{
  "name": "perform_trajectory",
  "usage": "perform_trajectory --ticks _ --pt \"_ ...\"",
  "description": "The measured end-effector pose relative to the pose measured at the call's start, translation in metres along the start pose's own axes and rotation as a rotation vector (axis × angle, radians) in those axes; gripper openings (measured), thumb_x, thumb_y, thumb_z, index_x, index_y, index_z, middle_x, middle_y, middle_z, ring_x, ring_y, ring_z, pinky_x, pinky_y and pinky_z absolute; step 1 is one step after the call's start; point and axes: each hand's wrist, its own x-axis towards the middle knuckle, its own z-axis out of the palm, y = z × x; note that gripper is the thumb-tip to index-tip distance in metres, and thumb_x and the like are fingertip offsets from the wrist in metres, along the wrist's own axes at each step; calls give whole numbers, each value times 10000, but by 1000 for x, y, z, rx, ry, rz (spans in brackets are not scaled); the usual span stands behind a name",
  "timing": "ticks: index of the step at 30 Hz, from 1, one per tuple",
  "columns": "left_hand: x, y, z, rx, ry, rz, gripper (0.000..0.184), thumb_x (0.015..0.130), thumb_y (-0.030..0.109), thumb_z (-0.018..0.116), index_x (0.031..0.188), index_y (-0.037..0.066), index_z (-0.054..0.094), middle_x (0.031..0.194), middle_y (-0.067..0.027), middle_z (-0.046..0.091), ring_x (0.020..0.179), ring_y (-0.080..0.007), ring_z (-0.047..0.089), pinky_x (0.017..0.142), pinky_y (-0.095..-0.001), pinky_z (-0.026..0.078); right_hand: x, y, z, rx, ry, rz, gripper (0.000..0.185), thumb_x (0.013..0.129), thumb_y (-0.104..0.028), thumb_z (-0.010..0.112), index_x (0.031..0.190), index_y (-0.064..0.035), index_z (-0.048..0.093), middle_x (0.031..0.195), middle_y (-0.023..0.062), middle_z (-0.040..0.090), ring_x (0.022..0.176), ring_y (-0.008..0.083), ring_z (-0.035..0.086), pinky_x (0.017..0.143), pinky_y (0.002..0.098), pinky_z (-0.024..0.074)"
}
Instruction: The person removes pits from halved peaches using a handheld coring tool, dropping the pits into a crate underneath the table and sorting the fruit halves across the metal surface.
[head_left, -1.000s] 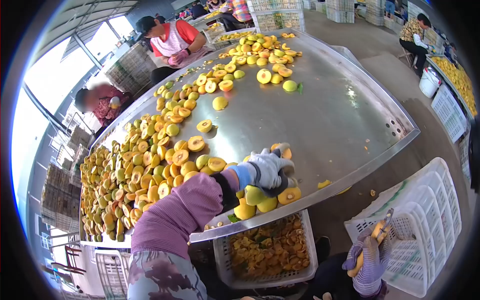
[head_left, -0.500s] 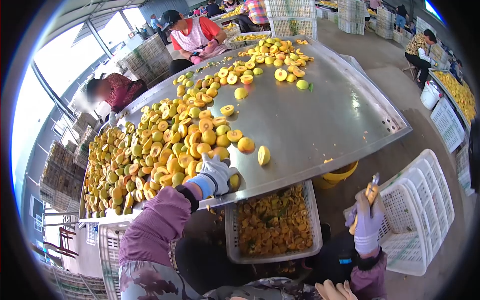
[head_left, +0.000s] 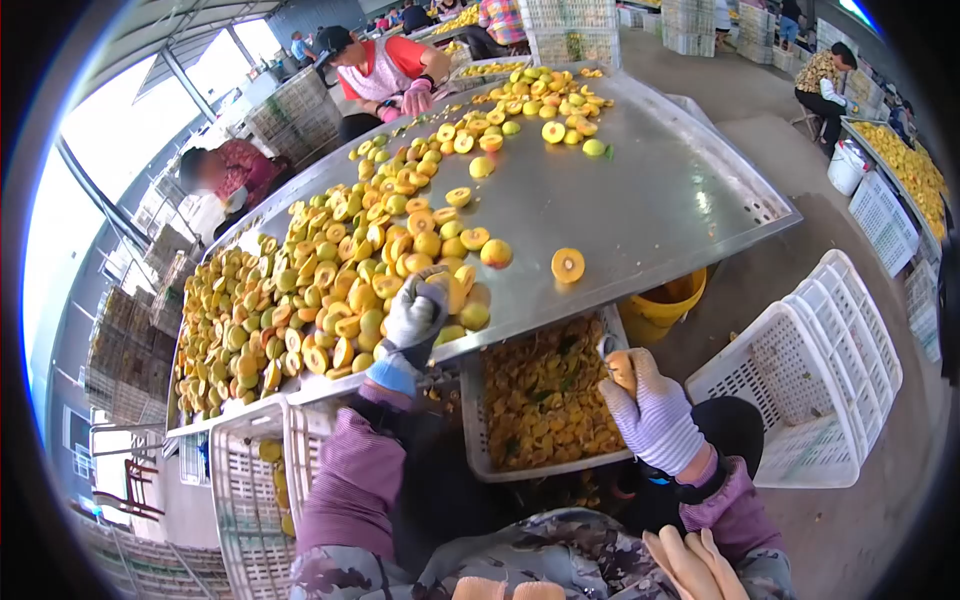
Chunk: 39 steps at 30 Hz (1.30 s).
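My left hand (head_left: 415, 312), in a pale work glove, is at the near edge of a heap of halved yellow peaches (head_left: 345, 270) on a metal table. Its fingers curl against a yellow peach (head_left: 456, 296), partly hidden by the glove. My right hand (head_left: 655, 412), in a striped knit glove, is closed around a pitting tool (head_left: 621, 370) with a wooden handle and a metal tip. It hovers by the right rim of a white crate holding peach scraps (head_left: 545, 395). One cut peach half (head_left: 567, 265) lies apart, face up, on the steel.
The metal table (head_left: 640, 190) has a raised edge. Below it is a yellow bucket (head_left: 660, 310). Stacked white crates (head_left: 800, 370) lean at my right, and another white crate (head_left: 250, 500) stands at my left. Co-workers sit across the table (head_left: 385, 75) and at its left end (head_left: 240, 175).
My left hand has moved up and slightly left into the heap's edge. My right hand has come left and up with the tool, towards the scrap crate. The lone half peach now lies farther right.
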Motion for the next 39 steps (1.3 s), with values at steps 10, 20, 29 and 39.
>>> perform_trajectory --ticks 10,20,29,39 --pt "-133 48 38 -1181 -173 -371 459 1000 381 361 1264 14 441 1138 -106 589 1012 -197 587 885 -322 479 -44 -14 84 -157 -226 -146 308 866 -274 602 996 -23 479 623 150 590 550 349 600 485 429 472" --pt "-162 68 35 -1172 -70 -451 676 941 610 287 1101 8 550 1010 -99 617 930 -185 589 847 -307 475 -58 -29 95 -235 -358 -141 346 873 -299 586 991 3 463 624 160 602 531 338 608 468 433 476" --pt "-166 98 28 -1219 20 -465 735 927 632 305 937 -35 612 835 -121 628 749 -187 609 708 -297 509 -74 -29 98 -125 -445 -23 392 857 -272 577 1072 19 426 628 182 608 575 367 617 511 457 497" --pt "-164 107 25 -1033 16 -301 655 943 570 358 869 -36 593 790 -135 617 729 -210 593 687 -315 493 -86 -20 102 -83 -410 -115 387 849 -282 581 1061 20 465 650 171 614 582 362 618 520 457 504"
